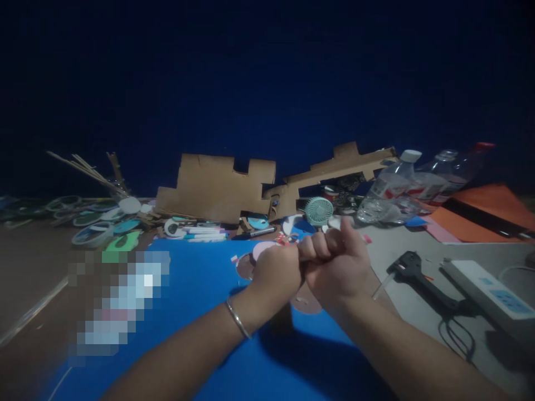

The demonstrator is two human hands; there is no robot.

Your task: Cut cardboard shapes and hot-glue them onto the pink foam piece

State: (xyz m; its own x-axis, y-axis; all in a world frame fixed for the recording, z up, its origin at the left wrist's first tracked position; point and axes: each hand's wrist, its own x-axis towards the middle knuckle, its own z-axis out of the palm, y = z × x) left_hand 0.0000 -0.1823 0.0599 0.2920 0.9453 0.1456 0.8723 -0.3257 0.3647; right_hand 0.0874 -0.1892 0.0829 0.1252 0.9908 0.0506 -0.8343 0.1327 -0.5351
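Observation:
Both hands meet above a blue sheet (pixel 196 289) in the middle of the table. My left hand (pixel 276 273), with a metal bangle on the wrist, is closed into a fist. My right hand (pixel 334 267) is wrapped against it, fingers curled over the left hand's fingers. Whatever they hold between them is hidden. Just under the hands lie round brown and pink paper pieces (pixel 251 259) on the blue sheet.
Cardboard cut-outs (pixel 217 186) stand at the back, with markers (pixel 204 233), a small green fan (pixel 318 211) and tape rolls (pixel 92 234) nearby. Plastic bottles (pixel 393 186) and orange paper (pixel 480 211) lie at the right. A glue gun (pixel 418 275) and a power strip (pixel 489 292) sit right of the hands.

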